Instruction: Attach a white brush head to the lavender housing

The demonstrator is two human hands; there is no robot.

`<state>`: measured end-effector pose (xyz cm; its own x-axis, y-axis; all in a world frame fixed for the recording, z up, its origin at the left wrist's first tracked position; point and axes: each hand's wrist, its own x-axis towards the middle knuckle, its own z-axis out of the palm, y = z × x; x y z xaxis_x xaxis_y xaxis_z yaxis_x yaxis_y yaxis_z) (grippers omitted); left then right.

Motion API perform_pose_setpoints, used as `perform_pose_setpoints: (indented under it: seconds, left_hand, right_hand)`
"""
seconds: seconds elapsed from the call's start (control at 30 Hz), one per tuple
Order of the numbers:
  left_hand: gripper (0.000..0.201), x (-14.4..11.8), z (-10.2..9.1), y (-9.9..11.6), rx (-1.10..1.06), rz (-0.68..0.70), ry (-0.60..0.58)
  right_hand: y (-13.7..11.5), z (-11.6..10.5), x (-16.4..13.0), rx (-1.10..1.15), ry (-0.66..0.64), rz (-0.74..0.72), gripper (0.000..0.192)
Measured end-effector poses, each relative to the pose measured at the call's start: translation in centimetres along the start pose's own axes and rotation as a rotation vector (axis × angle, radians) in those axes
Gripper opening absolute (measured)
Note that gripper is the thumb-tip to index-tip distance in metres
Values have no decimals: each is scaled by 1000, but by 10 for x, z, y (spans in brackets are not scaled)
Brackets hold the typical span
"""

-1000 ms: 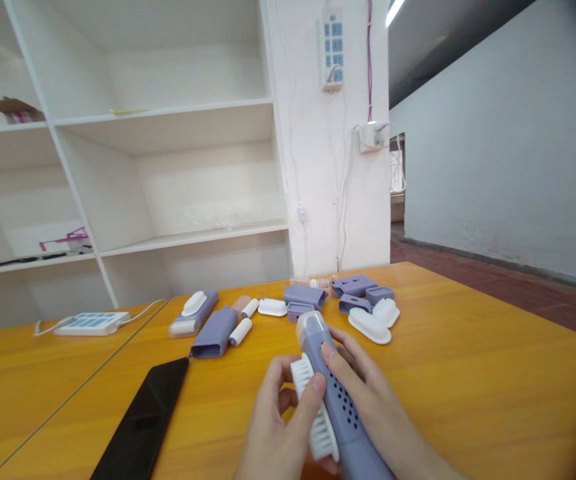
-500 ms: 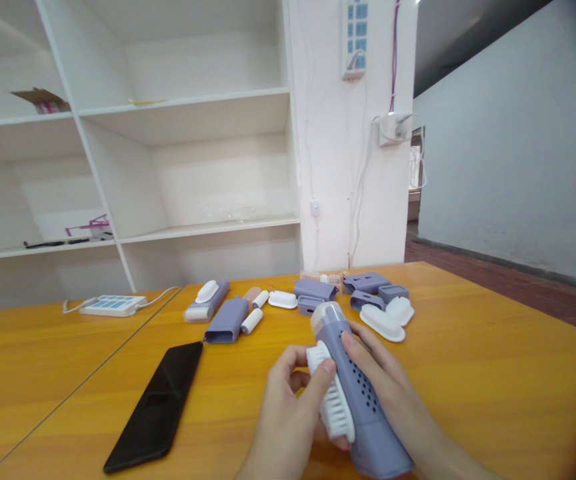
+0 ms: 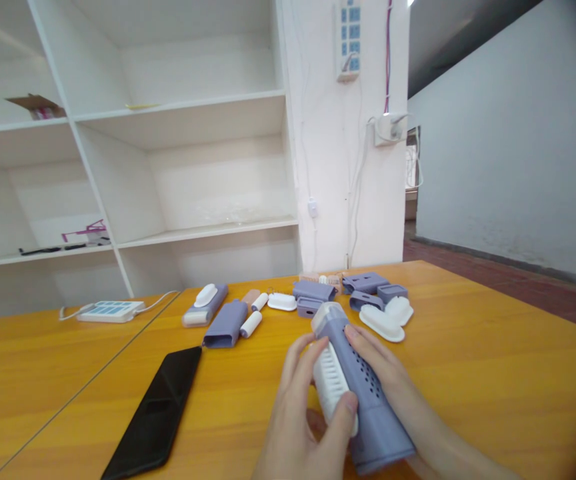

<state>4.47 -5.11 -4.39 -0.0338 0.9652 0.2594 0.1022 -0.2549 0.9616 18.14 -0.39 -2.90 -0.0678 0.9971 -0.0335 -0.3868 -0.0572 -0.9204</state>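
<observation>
My right hand [image 3: 393, 373] is wrapped round a lavender plastic housing [image 3: 368, 400] with rows of dark holes and a clear cap at its far end. Against the housing's left side lies a white bristle brush [image 3: 332, 377]. My left hand [image 3: 305, 413] grips that brush, fingers at its far end and thumb near its lower end. Whether the brush is fixed to the housing I cannot tell. Beyond my hands lie white oval brush pieces [image 3: 382, 323] and more lavender shells [image 3: 314, 291].
A black phone [image 3: 158, 413] lies at the left. Farther back are an assembled lavender unit [image 3: 205, 305], a lavender sleeve [image 3: 227, 324], white rollers [image 3: 251, 324] and a power strip [image 3: 111, 311]. White shelves [image 3: 208, 230] stand behind the table [image 3: 493, 373].
My left hand has shifted its hold: the fingers now reach the brush's far end and the thumb has slid down to its lower end. The brush sits closer against the housing.
</observation>
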Motion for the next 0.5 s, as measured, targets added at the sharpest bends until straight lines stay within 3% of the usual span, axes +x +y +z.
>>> perform_pose_setpoints:
  seconds: [0.3, 0.5]
  left_hand:
    - [97, 3, -18, 11, 191, 107, -106]
    - [126, 6, -33, 23, 471, 68, -226]
  right_hand:
    - [-8, 1, -4, 50, -24, 63, 54]
    - [-10, 12, -16, 109, -114, 142, 45]
